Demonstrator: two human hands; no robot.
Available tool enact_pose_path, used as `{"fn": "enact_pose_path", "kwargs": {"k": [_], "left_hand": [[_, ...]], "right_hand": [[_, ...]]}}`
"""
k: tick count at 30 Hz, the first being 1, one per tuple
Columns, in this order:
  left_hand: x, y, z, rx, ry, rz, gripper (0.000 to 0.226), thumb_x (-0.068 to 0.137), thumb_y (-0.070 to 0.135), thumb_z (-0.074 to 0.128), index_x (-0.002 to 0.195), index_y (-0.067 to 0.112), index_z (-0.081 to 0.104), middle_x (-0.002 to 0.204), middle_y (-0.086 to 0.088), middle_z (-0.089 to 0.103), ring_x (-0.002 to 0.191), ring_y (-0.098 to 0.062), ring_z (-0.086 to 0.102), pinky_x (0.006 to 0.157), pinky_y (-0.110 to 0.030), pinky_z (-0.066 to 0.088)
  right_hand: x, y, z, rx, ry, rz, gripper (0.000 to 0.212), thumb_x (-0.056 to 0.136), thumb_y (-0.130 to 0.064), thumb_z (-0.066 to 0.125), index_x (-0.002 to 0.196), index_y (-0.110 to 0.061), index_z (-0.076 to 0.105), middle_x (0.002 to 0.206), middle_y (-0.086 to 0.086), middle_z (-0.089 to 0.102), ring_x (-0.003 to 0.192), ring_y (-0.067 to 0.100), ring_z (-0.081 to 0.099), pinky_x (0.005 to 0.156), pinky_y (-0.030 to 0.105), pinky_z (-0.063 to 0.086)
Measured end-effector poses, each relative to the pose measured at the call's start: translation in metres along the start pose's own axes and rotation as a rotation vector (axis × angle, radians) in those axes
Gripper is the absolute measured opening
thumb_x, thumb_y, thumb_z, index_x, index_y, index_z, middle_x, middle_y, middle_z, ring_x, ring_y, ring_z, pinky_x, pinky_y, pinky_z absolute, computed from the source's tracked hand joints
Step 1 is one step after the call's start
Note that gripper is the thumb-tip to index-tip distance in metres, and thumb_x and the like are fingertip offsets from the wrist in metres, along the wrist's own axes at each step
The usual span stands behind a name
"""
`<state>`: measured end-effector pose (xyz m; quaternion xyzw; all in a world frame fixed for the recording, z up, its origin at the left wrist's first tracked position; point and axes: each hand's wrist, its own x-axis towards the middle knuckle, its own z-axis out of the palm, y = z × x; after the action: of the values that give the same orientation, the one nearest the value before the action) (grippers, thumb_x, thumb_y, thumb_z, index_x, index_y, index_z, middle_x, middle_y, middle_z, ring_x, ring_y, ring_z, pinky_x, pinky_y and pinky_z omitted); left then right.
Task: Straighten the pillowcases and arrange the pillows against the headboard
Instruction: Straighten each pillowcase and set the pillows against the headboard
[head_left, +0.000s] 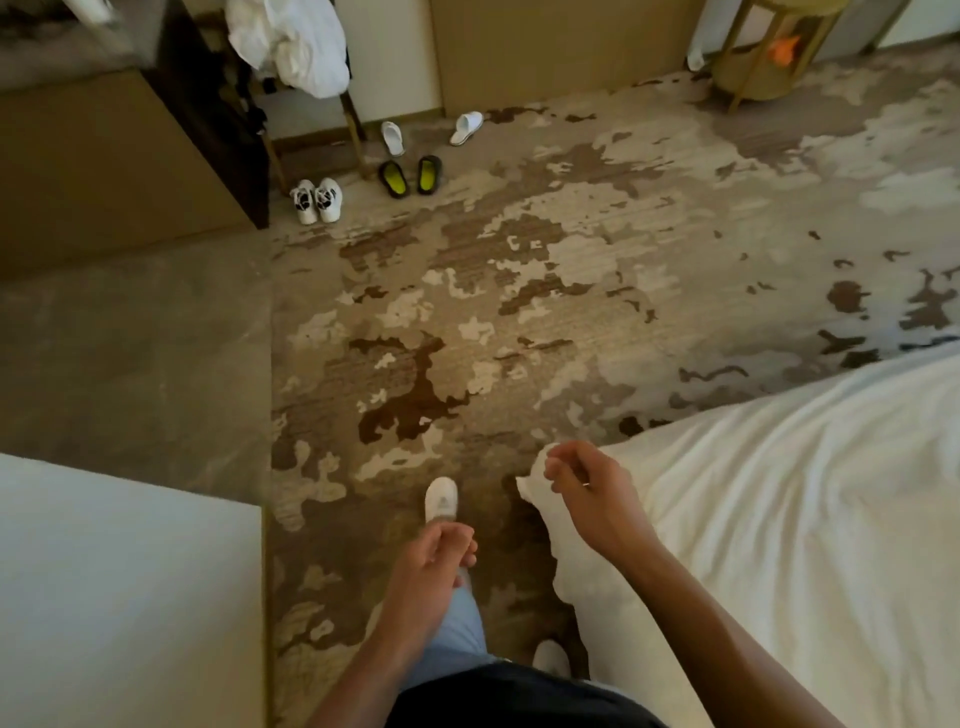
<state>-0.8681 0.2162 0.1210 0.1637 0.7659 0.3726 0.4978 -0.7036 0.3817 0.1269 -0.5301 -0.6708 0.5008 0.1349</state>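
No pillows in view. Bed (779, 519) lies to the right of both hands; right hand (587, 493) nearer, over its corner. Left hand (436, 561) off the bed, over carpet. Both loosely curled, holding nothing.

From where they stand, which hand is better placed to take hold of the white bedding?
The right hand. It hangs at the corner of the white bedding on the bed, fingers loosely curled and holding nothing. The left hand is over the carpet, away from the bed.
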Motion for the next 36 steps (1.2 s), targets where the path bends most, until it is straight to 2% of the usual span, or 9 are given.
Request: {"fn": "enact_pose_path", "kwargs": {"k": [6,9,11,15,18,22,30,33,36], "left_hand": [[0.151,0.093,-0.035,0.119,-0.138,0.020,0.021,0.098,0.049,0.055,0.094,0.037,0.072,0.091,0.007,0.074,0.090,-0.012,0.070,0.087,-0.039,0.059],[0.207,0.161,-0.029,0.229,-0.249,0.094,0.029,0.085,0.066,0.052,0.092,0.044,0.069,0.089,0.011,0.072,0.083,-0.008,0.069,0.081,-0.037,0.059],[0.243,0.205,-0.011,0.292,-0.314,0.144,0.035,0.080,0.069,0.050,0.090,0.043,0.069,0.088,0.012,0.073,0.083,-0.008,0.069,0.081,-0.039,0.060],[0.306,0.295,0.056,0.356,-0.479,0.228,0.025,0.088,0.058,0.055,0.092,0.040,0.071,0.087,0.011,0.075,0.084,-0.009,0.071,0.083,-0.042,0.062],[0.347,0.363,0.122,0.369,-0.606,0.306,0.017,0.093,0.048,0.059,0.092,0.038,0.072,0.090,0.008,0.076,0.087,-0.011,0.073,0.082,-0.038,0.063],[0.396,0.452,0.204,0.411,-0.725,0.377,0.018,0.097,0.040,0.060,0.096,0.029,0.074,0.091,0.003,0.076,0.090,-0.014,0.073,0.082,-0.036,0.062],[0.501,0.575,0.324,0.540,-0.748,0.376,0.016,0.101,0.027,0.059,0.095,0.027,0.074,0.092,0.003,0.077,0.090,-0.012,0.073,0.083,-0.039,0.061],[0.542,0.609,0.371,0.572,-0.747,0.355,0.016,0.101,0.026,0.059,0.095,0.025,0.074,0.093,0.002,0.077,0.090,-0.011,0.073,0.084,-0.042,0.059],[0.583,0.646,0.433,0.592,-0.778,0.333,0.017,0.101,0.028,0.060,0.092,0.026,0.074,0.092,0.001,0.077,0.091,-0.012,0.073,0.081,-0.039,0.059]], "right_hand": [[0.127,-0.051,-0.002,-0.072,0.067,0.065,0.008,0.102,-0.039,0.060,0.104,-0.037,0.068,0.092,-0.019,0.071,0.088,-0.005,0.066,0.077,0.022,0.054],[0.158,-0.065,-0.020,-0.058,0.155,0.146,0.005,0.101,-0.038,0.062,0.101,-0.042,0.064,0.091,-0.020,0.069,0.092,-0.010,0.062,0.073,0.014,0.048],[0.174,-0.066,-0.035,-0.038,0.235,0.226,0.005,0.101,-0.037,0.062,0.101,-0.041,0.065,0.092,-0.020,0.069,0.090,-0.008,0.064,0.075,0.016,0.049],[0.211,-0.053,-0.069,0.014,0.404,0.387,0.012,0.102,-0.037,0.060,0.106,-0.032,0.070,0.097,-0.016,0.071,0.092,-0.001,0.066,0.081,0.024,0.054],[0.246,-0.035,-0.096,0.094,0.523,0.478,0.015,0.103,-0.035,0.060,0.109,-0.028,0.072,0.096,-0.013,0.072,0.091,0.002,0.067,0.084,0.030,0.056],[0.307,-0.014,-0.142,0.187,0.654,0.537,0.010,0.102,-0.036,0.061,0.104,-0.035,0.070,0.093,-0.016,0.071,0.087,-0.002,0.066,0.077,0.024,0.053],[0.462,-0.008,-0.305,0.338,0.757,0.537,0.011,0.101,-0.042,0.059,0.100,-0.037,0.069,0.085,-0.012,0.073,0.077,0.001,0.070,0.072,0.029,0.059],[0.519,-0.006,-0.384,0.341,0.816,0.480,0.011,0.101,-0.040,0.061,0.104,-0.034,0.070,0.090,-0.014,0.072,0.084,0.000,0.069,0.075,0.023,0.058],[0.574,0.003,-0.465,0.345,0.865,0.467,0.013,0.102,-0.037,0.061,0.104,-0.029,0.071,0.090,-0.013,0.072,0.084,0.002,0.068,0.073,0.021,0.055]]}}
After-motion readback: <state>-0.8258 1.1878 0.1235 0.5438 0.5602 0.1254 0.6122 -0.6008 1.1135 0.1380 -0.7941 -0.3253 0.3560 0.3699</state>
